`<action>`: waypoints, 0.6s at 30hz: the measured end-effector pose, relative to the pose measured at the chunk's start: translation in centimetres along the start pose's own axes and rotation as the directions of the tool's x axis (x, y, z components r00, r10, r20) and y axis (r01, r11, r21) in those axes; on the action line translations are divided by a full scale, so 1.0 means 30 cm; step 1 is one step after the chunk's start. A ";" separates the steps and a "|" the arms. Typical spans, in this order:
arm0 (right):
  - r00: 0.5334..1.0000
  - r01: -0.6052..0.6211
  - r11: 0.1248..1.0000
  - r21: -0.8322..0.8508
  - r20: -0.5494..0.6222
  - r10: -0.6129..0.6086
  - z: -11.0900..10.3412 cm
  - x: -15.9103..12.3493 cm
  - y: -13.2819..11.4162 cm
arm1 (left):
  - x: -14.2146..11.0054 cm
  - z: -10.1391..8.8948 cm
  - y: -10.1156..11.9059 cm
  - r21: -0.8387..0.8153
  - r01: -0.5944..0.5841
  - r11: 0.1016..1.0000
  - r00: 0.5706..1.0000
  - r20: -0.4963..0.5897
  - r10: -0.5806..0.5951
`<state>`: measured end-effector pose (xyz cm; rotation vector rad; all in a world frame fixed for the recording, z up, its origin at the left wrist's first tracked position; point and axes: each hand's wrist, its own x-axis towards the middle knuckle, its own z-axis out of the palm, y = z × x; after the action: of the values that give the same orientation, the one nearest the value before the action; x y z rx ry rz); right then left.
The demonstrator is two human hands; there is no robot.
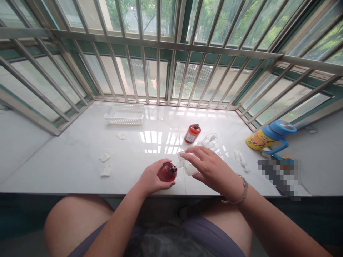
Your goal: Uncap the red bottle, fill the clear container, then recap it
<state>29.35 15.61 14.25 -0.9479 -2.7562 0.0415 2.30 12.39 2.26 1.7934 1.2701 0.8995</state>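
The left hand [153, 178] has its grip clamped around a small amber bottle [166, 172], held just above the near edge of the white counter [80, 142] with its open neck turned to the right. The right hand [211, 167] has its grip closed on a clear bottle [187, 165], tipped so that its mouth meets the neck of the amber one; whether liquid is passing between them cannot be told (the clear bottle looks nearly see-through, and its contents are hard to judge). The amber bottle glows red-orange, but its fill level is not readable.

Farther back on the counter stands a second amber bottle [192, 133] with a dark cap and a label, upright. Just beside it to the right lies a crumpled clear wrapper [211, 139]. A white slotted basket [124, 115] sits near the window bars, with nothing visible inside. Several white pads [105, 156] are scattered on the left of the counter. At the right edge lies a yellow cup with a blue lid [270, 137], tilted on its side.
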 end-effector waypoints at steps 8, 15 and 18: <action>1.000 -0.006 1.000 -0.010 -0.009 0.006 -0.007 -0.001 -0.004 | -0.004 -0.001 0.000 -0.004 -0.001 1.000 1.000 -0.001 0.001; 1.000 -0.009 1.000 -0.018 -0.014 0.009 -0.006 0.000 -0.004 | -0.003 -0.001 -0.001 -0.007 -0.009 1.000 1.000 -0.006 0.009; 1.000 -0.004 0.999 -0.033 -0.006 0.004 -0.007 0.000 -0.005 | -0.002 -0.001 0.000 -0.011 -0.004 1.000 1.000 -0.006 0.004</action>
<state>29.30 15.49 14.48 -0.9606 -2.7575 -0.0068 2.24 12.33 2.26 1.7870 1.2633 0.9129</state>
